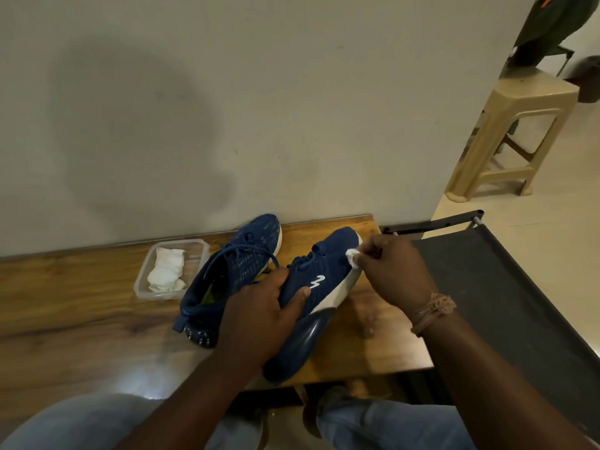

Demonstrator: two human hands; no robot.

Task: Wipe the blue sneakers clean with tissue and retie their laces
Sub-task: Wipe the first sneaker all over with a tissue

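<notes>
- The left hand (259, 306) grips the nearer blue sneaker (319, 287) around its collar and upper, fingers curled over the opening near the laces and the thumb pressed on the side panel beside the white logo.
- That sneaker is tilted on its side, white sole edge turned to the right, heel at the near edge of the wooden table (81, 306) and toe pointing toward the wall.
- The right hand (389, 271) pinches a small wad of white tissue (352, 254) between curled fingertips and holds it against the held sneaker, where the blue upper meets the white sole near the toe.
- A band of brownish thread (433, 311) circles the right wrist.
- The second blue sneaker (233, 271) lies just left of the held one, resting on the table with its opening facing the camera and its laces loose across the tongue; its toe reaches close to the wall.
- A clear plastic container (143, 280) sits on the table just left of that sneaker, holding more crumpled white tissue (167, 269).
- A dark fabric-covered frame (503, 287) stands to the right of the table, and a beige plastic stool (519, 125) stands farther back on the floor.
- The person's knees in light trousers show below the table's near edge.
</notes>
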